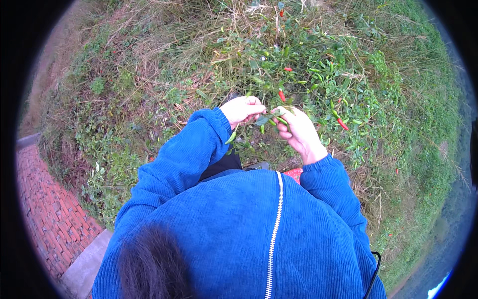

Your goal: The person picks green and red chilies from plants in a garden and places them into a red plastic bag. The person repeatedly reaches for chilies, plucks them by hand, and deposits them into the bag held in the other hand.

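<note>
My left hand (243, 109) is closed in a pinch at the end of a leafy chili sprig (262, 119), its fingertips almost meeting those of the other hand. A green chili pepper (231, 137) hangs below the left palm, apparently held in the curled fingers. My right hand (301, 132) is closed around the sprig, with green chili peppers (282, 120) showing between thumb and fingers. Just beyond the hands stands the chili plant, bearing a red chili pepper (282, 95), another red chili (342, 124) to the right and several green ones.
Dry grass (164, 45) and green weeds surround the plant. A red patterned item (294, 174) shows partly from under my blue jacket, by the right sleeve. Red brick paving (52, 209) with a grey concrete edge (87, 261) lies at the lower left.
</note>
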`<state>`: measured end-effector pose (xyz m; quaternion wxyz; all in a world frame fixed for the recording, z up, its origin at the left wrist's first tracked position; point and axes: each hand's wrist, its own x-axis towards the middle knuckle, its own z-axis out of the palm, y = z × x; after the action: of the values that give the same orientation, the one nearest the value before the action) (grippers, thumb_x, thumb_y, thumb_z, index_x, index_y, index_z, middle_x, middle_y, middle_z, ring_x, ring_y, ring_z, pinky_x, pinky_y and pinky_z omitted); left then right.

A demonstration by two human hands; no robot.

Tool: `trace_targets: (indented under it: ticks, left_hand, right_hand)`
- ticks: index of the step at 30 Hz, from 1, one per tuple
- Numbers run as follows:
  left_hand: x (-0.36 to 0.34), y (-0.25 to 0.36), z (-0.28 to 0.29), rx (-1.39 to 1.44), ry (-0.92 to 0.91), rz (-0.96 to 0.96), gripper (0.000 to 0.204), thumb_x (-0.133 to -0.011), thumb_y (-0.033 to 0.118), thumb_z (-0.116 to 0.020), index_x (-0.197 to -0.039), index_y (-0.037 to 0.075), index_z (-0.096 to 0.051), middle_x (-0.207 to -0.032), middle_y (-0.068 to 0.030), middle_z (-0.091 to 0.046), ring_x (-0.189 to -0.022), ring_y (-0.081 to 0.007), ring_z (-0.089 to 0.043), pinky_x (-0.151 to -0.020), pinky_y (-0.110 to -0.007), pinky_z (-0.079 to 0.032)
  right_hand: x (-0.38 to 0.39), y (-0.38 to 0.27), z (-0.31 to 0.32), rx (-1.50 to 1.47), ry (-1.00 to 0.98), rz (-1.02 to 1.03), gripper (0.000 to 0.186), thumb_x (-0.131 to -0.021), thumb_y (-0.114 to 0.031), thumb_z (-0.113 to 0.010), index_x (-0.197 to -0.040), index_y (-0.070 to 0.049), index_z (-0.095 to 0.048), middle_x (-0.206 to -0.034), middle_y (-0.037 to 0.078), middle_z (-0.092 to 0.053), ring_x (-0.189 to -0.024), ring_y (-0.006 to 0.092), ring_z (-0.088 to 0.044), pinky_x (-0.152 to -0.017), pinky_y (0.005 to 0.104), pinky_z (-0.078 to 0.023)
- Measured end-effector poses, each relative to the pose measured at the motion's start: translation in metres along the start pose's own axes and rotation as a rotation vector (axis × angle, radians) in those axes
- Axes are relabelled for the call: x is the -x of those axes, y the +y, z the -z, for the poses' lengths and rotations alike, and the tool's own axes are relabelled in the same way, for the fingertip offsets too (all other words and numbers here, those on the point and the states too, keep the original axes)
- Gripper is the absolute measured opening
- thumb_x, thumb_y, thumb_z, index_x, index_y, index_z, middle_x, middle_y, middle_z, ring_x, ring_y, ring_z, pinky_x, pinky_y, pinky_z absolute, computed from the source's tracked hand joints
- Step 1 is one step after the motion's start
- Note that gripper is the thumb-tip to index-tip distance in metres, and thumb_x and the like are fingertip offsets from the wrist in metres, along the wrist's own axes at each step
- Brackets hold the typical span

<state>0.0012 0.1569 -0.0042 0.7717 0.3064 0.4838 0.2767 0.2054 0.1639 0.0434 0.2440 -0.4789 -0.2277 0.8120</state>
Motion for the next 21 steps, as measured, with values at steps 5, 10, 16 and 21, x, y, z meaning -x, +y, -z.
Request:
trace_targets:
  ticks: [5,10,16,21]
  left_hand:
    - [0.004,-0.008,-0.003,-0.034,0.06,0.031,0.015,-0.087,0.025,-0.064,-0.079,0.013,-0.058,-0.064,0.0057,-0.052,-0.051,-0.0041,-0.041,-0.046,-0.021,-0.03]
    - [0.007,-0.01,-0.009,-0.138,-0.001,-0.01,0.014,-0.088,0.024,-0.064,-0.081,0.012,-0.06,-0.064,0.0073,-0.053,-0.049,-0.002,-0.039,-0.044,-0.019,-0.027]
    - [0.003,-0.02,-0.007,-0.073,-0.097,0.137,0.012,-0.089,0.022,-0.061,-0.085,0.011,-0.063,-0.072,0.0063,-0.06,-0.055,0.0002,-0.045,-0.049,-0.015,-0.032]
    - [0.0,-0.028,-0.018,0.021,-0.032,0.157,0.013,-0.089,0.022,-0.062,-0.083,0.011,-0.062,-0.07,0.0055,-0.058,-0.054,-0.0019,-0.045,-0.049,-0.015,-0.033]
  right_hand:
    - [0.002,0.007,0.002,0.022,-0.132,-0.156,0.024,-0.094,-0.026,-0.055,-0.096,-0.002,-0.055,-0.079,0.005,-0.057,-0.054,0.0055,-0.045,-0.04,0.0169,-0.033]
    - [0.01,0.011,0.009,0.006,-0.225,-0.177,0.021,-0.092,-0.023,-0.056,-0.095,-0.002,-0.057,-0.084,0.006,-0.06,-0.058,0.0052,-0.045,-0.041,0.0172,-0.033]
    - [0.011,0.026,0.012,0.049,-0.112,-0.185,0.017,-0.091,-0.02,-0.056,-0.089,-0.004,-0.056,-0.076,0.001,-0.056,-0.053,0.0045,-0.042,-0.04,0.0172,-0.029]
    - [0.021,0.029,0.013,-0.085,-0.073,-0.195,0.022,-0.092,-0.028,-0.058,-0.09,-0.006,-0.056,-0.075,0.001,-0.054,-0.052,0.0052,-0.043,-0.039,0.0172,-0.028]
